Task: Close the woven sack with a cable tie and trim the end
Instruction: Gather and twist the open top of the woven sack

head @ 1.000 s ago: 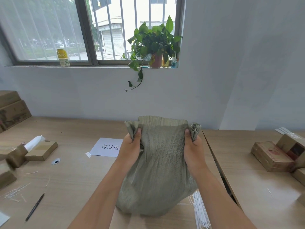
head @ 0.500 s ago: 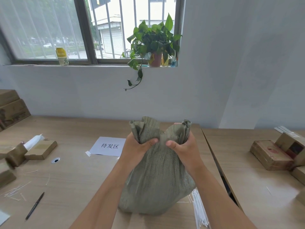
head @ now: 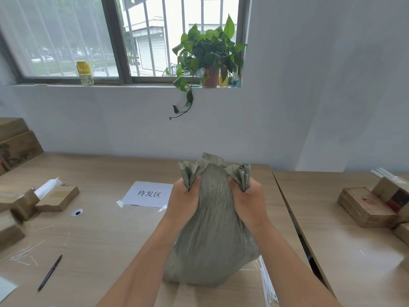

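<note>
A grey-green woven sack (head: 212, 235) stands full on the wooden table in front of me. My left hand (head: 184, 199) grips a bunch of the sack's top edge on the left. My right hand (head: 246, 199) grips another bunch on the right. The gathered cloth sticks up in ruffles above both fists, with the sack's middle bulging between them. A bundle of white cable ties (head: 266, 282) lies on the table just right of the sack's base, partly hidden by my right forearm. I see no cutting tool.
A taped white paper label (head: 149, 193) lies left of the sack. Cardboard boxes (head: 56, 197) stand at the far left, more boxes (head: 367, 207) on the right table. A black pen (head: 49, 272) and trimmed tie ends (head: 22, 254) lie front left. A gap (head: 287, 209) separates the two tables.
My hands first held the sack's mouth wide apart, then came together gathering it. Now they are a little apart again, each clutching a bunch of the top edge lower down.
</note>
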